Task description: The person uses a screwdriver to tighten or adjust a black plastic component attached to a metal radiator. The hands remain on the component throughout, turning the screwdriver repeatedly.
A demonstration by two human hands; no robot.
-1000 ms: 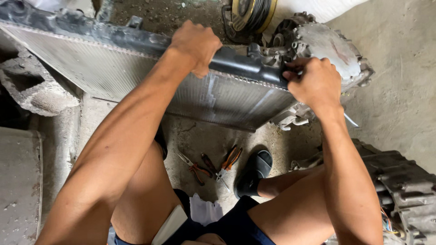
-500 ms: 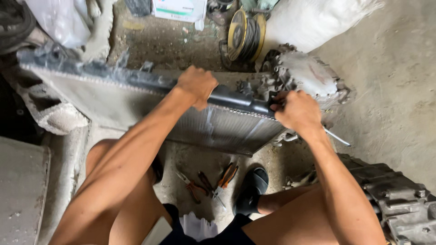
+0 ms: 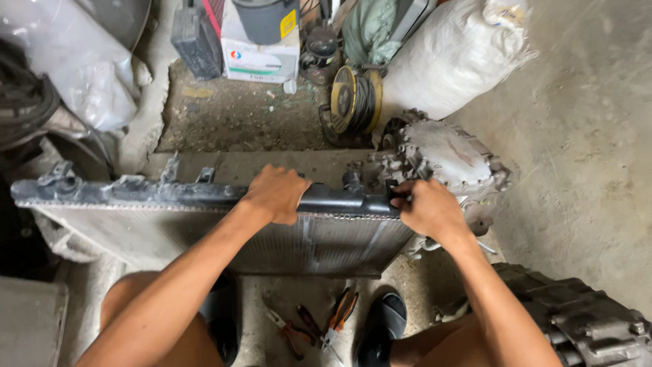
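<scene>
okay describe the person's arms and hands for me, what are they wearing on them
Nothing is worn on either arm: both are bare from the bottom edge of the picture to the fingertips, with no sleeves in view. The left hand and the right hand have no gloves, and no watch, ring or wristband shows on them.

Radiator — grey ribbed fins, black top; pliers orange-handled; sack white.

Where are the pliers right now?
Head view, bottom centre: the pliers lie on the floor below the radiator, just left of the black sandal.
</scene>
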